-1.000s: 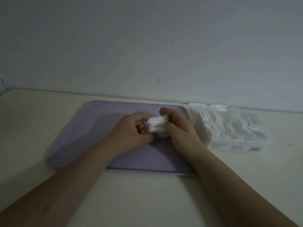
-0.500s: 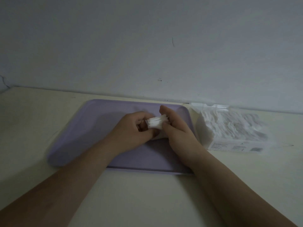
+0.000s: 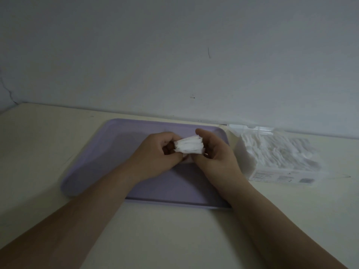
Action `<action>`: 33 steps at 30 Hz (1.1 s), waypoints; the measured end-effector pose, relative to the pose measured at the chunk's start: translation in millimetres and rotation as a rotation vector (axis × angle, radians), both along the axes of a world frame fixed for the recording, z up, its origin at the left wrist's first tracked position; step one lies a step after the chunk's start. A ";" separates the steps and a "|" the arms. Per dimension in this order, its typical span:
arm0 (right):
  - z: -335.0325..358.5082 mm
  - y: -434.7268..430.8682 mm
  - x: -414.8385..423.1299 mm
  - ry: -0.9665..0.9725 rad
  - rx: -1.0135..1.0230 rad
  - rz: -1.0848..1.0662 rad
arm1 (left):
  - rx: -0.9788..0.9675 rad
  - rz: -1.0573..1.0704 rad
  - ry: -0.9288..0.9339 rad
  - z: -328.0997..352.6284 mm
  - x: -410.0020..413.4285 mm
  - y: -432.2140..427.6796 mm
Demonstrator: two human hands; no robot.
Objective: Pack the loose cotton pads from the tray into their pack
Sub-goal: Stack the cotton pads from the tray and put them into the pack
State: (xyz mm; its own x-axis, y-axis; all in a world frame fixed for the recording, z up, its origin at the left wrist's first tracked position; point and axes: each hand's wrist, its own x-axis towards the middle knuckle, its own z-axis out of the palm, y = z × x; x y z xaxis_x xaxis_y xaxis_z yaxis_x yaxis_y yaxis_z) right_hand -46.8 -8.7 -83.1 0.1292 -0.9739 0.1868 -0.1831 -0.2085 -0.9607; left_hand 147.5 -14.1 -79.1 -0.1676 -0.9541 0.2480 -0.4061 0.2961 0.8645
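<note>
1. Two hands meet over the lilac tray (image 3: 101, 152): our left hand (image 3: 155, 154) and our right hand (image 3: 215, 154) share a small stack of white cotton pads (image 3: 189, 146).
2. The stack sits between the two sets of fingers, edges fanned towards us, lifted just above the tray's far half.
3. Our left fingers curl round the stack's left end, thumb side tucked beneath it.
4. Our right fingers close on its right end, the thumb (image 3: 202, 133) arched over the top.
5. The clear pack (image 3: 275, 158), already well filled with pads, lies on the cream table (image 3: 174, 239) just beside the tray's right edge, near the wall (image 3: 174, 55).
6. We cannot tell whether any pad lies under the hands.
</note>
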 end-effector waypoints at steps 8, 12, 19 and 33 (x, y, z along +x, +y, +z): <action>29.3 3.8 1.6 -0.329 0.228 0.092 | 0.070 0.023 0.204 23.4 -6.5 9.9; 52.6 8.4 -7.6 -0.329 0.373 0.227 | 0.195 -0.006 0.331 41.2 -15.0 18.4; 74.8 27.9 -47.9 -0.290 0.338 0.141 | 0.237 -0.033 0.331 59.8 -54.2 28.7; 102.5 72.2 -130.9 -0.032 0.266 -0.042 | -0.146 -0.085 -0.437 103.0 -158.5 56.2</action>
